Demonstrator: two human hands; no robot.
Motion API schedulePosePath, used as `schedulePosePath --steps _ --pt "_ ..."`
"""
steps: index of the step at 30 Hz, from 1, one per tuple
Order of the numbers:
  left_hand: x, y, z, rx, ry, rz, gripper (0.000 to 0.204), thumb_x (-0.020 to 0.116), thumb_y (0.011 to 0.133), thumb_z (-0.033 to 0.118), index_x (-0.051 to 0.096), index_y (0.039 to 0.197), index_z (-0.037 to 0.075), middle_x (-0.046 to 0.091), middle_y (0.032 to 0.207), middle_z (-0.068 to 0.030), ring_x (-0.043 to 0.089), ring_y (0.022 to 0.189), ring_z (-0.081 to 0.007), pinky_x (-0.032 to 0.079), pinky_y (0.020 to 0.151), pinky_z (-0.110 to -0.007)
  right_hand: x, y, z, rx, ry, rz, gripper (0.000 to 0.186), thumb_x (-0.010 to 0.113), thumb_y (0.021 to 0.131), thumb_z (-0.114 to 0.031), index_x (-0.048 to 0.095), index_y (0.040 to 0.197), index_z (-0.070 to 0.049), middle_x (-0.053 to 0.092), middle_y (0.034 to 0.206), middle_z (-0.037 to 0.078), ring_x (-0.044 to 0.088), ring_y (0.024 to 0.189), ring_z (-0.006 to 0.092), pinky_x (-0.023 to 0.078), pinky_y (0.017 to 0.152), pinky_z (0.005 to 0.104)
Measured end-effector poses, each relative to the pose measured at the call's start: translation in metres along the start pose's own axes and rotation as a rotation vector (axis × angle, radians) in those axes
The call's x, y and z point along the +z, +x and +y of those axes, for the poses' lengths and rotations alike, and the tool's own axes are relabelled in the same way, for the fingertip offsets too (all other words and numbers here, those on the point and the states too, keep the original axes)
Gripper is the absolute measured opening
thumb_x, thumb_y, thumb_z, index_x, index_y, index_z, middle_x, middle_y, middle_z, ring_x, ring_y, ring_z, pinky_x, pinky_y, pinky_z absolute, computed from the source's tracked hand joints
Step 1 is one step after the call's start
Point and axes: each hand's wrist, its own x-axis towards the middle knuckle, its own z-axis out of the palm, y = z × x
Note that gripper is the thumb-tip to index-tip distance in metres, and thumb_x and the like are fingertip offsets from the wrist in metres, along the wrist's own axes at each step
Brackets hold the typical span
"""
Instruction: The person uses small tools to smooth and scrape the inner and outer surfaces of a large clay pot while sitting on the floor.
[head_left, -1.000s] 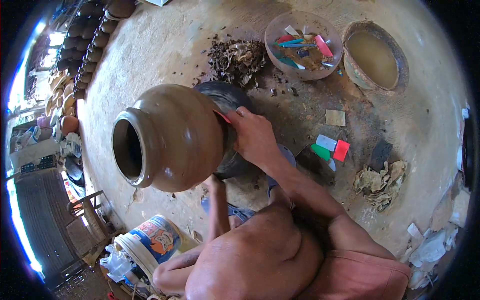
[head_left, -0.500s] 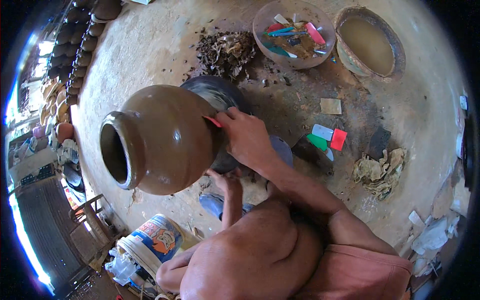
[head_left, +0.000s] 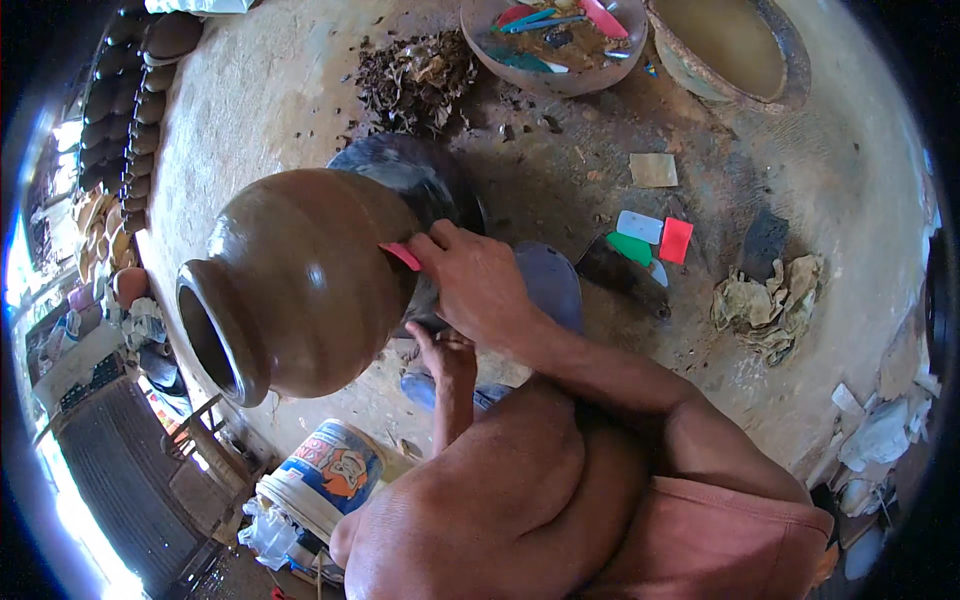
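A large brown clay pot [head_left: 310,285], wet and glossy, has its wide mouth toward the left of the view. Behind its base shows a dark round potter's wheel [head_left: 425,180], smeared with grey. My right hand [head_left: 480,285] is closed on a small red scraper [head_left: 401,256], whose edge lies against the pot's lower wall. Below it, near the pot's base, my left hand [head_left: 448,362] holds nothing that I can see. Its thumb sticks out apart from the bent fingers, and whether it touches the wheel is unclear.
Red, green and white flat scrapers [head_left: 676,241] lie on the floor to the right, near a crumpled cloth [head_left: 770,315]. At the back are clay scraps [head_left: 415,85], a tool bowl [head_left: 560,80] and a basin of cloudy water [head_left: 790,75]. A bucket [head_left: 340,465] stands at lower left.
The view has shifted, so floor items sit higher. My right hand and the red scraper stay at the pot's lower wall, with more of the scraper showing. My left hand's thumb now points upward.
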Motion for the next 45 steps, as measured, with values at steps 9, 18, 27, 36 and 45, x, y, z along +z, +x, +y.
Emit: schedulePosePath --steps 9,18,27,36,45 --pt "-0.042 0.059 0.11 0.261 0.237 -0.178 0.069 0.05 0.106 0.055 0.046 0.156 0.009 0.048 0.16 -0.0135 0.051 0.143 -0.0354 0.044 0.117 -0.053 -0.024 0.022 0.006 -0.049 0.042 -0.041 0.045 0.074 0.078 -0.004 0.061 0.122 -0.004 0.065 0.107 0.018 0.069 0.096 0.0394 0.056 0.083 0.0517" --pt "-0.056 0.08 0.104 0.638 0.349 0.008 0.063 0.054 0.106 0.042 0.046 0.155 0.002 0.053 0.154 -0.0154 0.055 0.137 -0.0344 0.052 0.108 -0.048 -0.006 0.124 0.016 -0.361 0.404 0.117 0.038 0.064 0.08 0.004 0.074 0.116 -0.001 0.071 0.104 0.019 0.069 0.097 0.0419 0.056 0.088 0.0467" --pt "0.034 -0.019 0.015 0.031 0.25 0.035 0.072 0.048 0.107 0.062 0.05 0.15 0.004 0.06 0.144 -0.0177 0.064 0.118 -0.0339 0.057 0.1 -0.049 -0.016 0.086 0.039 -0.146 0.464 0.188 0.038 0.063 0.085 0.011 0.073 0.118 -0.004 0.07 0.1 0.019 0.07 0.093 0.0388 0.055 0.08 0.0424" --pt "0.043 -0.013 -0.019 0.113 0.044 0.206 0.068 0.052 0.108 0.054 0.048 0.152 0.002 0.054 0.152 -0.017 0.061 0.129 -0.0337 0.053 0.107 -0.051 -0.003 0.059 0.027 -0.225 0.405 0.336 0.035 0.061 0.088 0.012 0.074 0.116 -0.002 0.069 0.103 0.019 0.07 0.095 0.0381 0.055 0.08 0.0405" --pt "-0.015 0.027 0.069 0.486 0.429 0.052 0.054 0.049 0.109 0.04 0.058 0.144 0.0 0.06 0.146 -0.0149 0.062 0.127 -0.035 0.055 0.106 -0.048 0.004 0.041 -0.008 -0.199 0.522 0.375 0.04 0.061 0.083 0.019 0.073 0.117 0.002 0.068 0.102 0.019 0.072 0.094 0.0339 0.056 0.081 0.0366"
